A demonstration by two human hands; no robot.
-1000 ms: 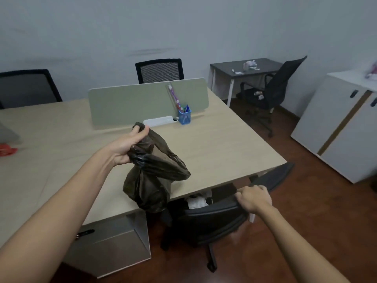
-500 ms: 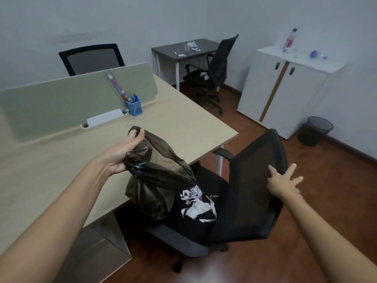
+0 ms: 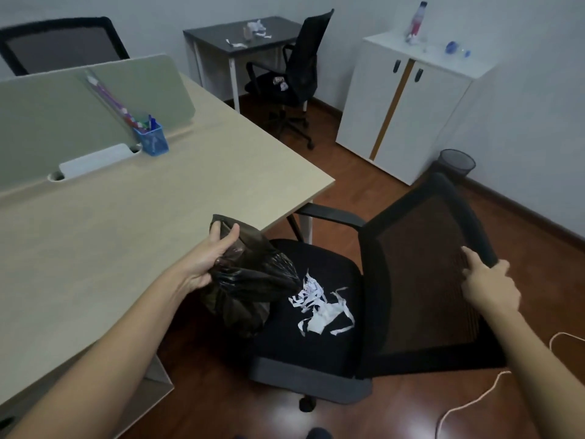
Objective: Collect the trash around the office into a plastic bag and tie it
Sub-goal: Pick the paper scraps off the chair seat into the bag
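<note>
My left hand [image 3: 211, 259] grips the top of a dark plastic bag [image 3: 250, 282], which hangs over the front left of a black office chair's seat [image 3: 310, 350]. White shredded paper scraps [image 3: 319, 307] lie in a heap on that seat, just right of the bag. My right hand [image 3: 489, 283] holds the edge of the chair's mesh backrest [image 3: 421, 270]. More paper trash [image 3: 254, 28] lies on the dark side desk, small scraps [image 3: 280, 82] rest on the far chair, and a bottle [image 3: 418, 19] stands on the white cabinet.
A large wooden desk [image 3: 152, 223] with a green divider and a blue pen cup [image 3: 153, 141] fills the left. A white cabinet [image 3: 408, 103] and a mesh waste bin [image 3: 457, 161] stand at the right wall. A white cord [image 3: 468, 403] runs across the wooden floor.
The chair has been pulled out from under the desk and turned, baring the scraps on its seat. My right hand went from flat on the backrest to gripping its edge.
</note>
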